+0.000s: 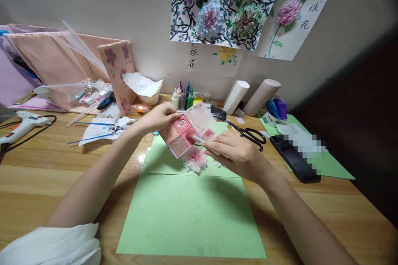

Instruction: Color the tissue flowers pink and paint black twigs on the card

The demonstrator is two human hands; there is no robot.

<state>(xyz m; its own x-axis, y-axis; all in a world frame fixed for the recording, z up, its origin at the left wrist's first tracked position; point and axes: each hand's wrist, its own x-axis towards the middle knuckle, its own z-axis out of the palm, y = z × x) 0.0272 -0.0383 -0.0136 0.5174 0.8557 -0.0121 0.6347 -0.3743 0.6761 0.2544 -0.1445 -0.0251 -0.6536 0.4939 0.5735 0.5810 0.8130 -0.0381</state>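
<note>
My left hand point(161, 116) grips the upper left edge of an open makeup palette point(178, 136), tilted above the table. Its pans are pink, tan and brown, and a clear lid point(199, 116) is folded back. In my right hand point(231, 149) is a small makeup brush point(196, 138), pinched by the fingers, its tip at a pink pan. Just below the palette lies a pink and white paper flower point(196, 160) on green paper point(192, 215). Another pink flower point(209, 134) shows partly behind the brush, and my right hand hides most of what lies under it.
Black scissors point(248, 134) and a black phone point(295, 159) lie to the right. Small paint bottles point(183, 98) and two cylinders point(236, 97) stand by the wall. At left are a glue gun point(23, 126) and blue sticks point(93, 138) on tissue. Flower pictures point(217, 37) hang above.
</note>
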